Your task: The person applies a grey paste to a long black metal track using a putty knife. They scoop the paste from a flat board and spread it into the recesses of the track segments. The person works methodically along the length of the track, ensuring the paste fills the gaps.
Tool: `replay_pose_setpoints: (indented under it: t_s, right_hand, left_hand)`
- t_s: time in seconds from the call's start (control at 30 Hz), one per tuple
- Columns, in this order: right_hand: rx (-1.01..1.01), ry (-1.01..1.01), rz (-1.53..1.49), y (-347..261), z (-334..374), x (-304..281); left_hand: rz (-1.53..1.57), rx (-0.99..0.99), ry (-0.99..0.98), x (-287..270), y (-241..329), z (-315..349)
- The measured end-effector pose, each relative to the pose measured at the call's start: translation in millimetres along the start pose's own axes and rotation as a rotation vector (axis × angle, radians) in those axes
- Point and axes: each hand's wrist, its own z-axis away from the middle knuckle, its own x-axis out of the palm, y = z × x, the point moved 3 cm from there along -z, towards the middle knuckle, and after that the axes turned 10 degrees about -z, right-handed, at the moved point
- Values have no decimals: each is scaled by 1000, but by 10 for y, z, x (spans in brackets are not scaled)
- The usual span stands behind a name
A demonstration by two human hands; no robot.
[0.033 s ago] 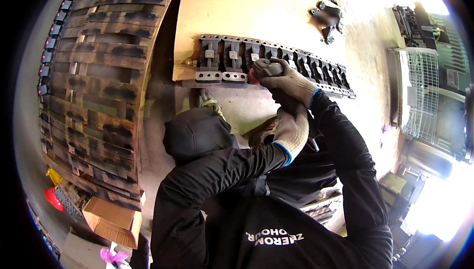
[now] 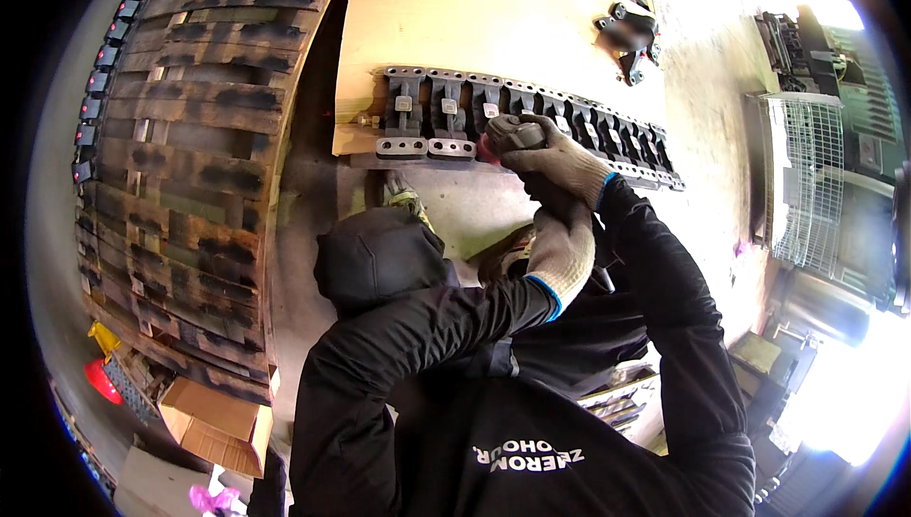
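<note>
Both my hands wear pale knit gloves with blue cuffs and are closed round a dark handheld power tool [image 2: 518, 135] that looks like an angle grinder. My right hand [image 2: 567, 158] wraps its head end. Lower down, my left hand [image 2: 562, 249] grips the body, whose far end is hidden by my hands and sleeves. A reddish disc [image 2: 487, 148] shows at the tool's head, at the near end of one part in a row of dark cast metal parts [image 2: 449, 109]. Bright, drilled end plates [image 2: 400, 147] face me on the leftmost parts. Whether disc and metal touch, I cannot tell.
The row lies along the near edge of a tan board [image 2: 427, 14]. Another dark casting [image 2: 629, 41] sits at its far right. Scorched wooden pallet slats [image 2: 204, 100] fill the left, above an open cardboard box [image 2: 220, 417]. A wire mesh cage [image 2: 807, 175] stands at right.
</note>
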Motion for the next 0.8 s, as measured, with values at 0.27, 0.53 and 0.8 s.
replay_pose_setpoints:
  t_s: [0.27, 0.53, 0.8]
  right_hand:
    - [26, -4, -60, -33, 123, 0]
    - [-37, 61, -126, 16, 194, -114]
    - [41, 68, -115, -38, 235, -79]
  left_hand:
    - [-41, 7, -14, -37, 98, 126]
    - [-132, 20, -66, 24, 85, 43]
    - [-77, -6, -69, 13, 89, 61]
